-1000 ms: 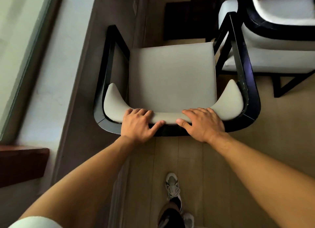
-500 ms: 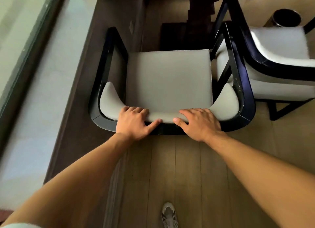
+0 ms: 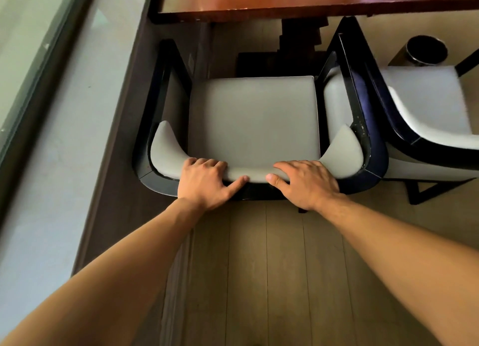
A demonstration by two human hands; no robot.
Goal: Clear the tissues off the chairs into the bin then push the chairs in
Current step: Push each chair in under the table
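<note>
The chair (image 3: 254, 120) sits straight ahead of us, its seat front pointing at the worktop (image 3: 259, 3) and not yet under its edge; we judge the push goes directly forward. Its grey seat is bare, frame black. Our left hand (image 3: 204, 182) and right hand (image 3: 305, 183) both clasp the padded backrest, about equally near. A 2nd chair (image 3: 427, 104) stands just right, the bin (image 3: 425, 51) beyond.

No writing, label, brand or number can be read anywhere — not on the chair (image 3: 252, 117), the second chair (image 3: 425, 104) beside it, the table (image 3: 272, 1) edge, or the bin (image 3: 425, 51) — all are plain.
</note>
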